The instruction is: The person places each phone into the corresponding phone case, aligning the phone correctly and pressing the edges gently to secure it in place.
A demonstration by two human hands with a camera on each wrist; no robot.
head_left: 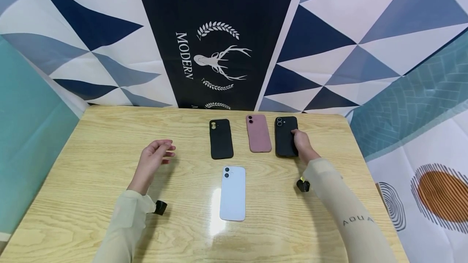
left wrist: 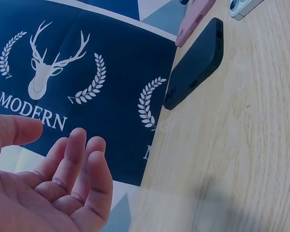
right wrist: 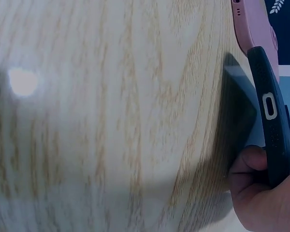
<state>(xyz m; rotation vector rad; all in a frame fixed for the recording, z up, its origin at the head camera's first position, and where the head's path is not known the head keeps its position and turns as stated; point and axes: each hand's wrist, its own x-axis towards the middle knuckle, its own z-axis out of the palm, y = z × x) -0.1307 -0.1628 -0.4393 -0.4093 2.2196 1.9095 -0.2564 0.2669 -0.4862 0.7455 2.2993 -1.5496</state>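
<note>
My right hand [head_left: 302,143] grips the lower right edge of a black-cased phone [head_left: 285,135] at the right of the row. In the right wrist view the phone [right wrist: 270,116] stands tilted on its side, thumb and fingers around it, its charging port facing the camera and its shadow on the wood. My left hand [head_left: 155,155] hovers over the left of the table, fingers loosely bent around nothing. The left wrist view shows that palm [left wrist: 53,193] with its fingers apart. Nearest to it is a black phone case [head_left: 221,139], wood colour showing in its camera cutout.
A pink phone case [head_left: 258,134] with dark lenses lies between the two black ones. A white phone [head_left: 232,194] lies face down nearer the front. Behind the wooden table [head_left: 183,230] hangs a patterned cloth [head_left: 219,7] along the back edge.
</note>
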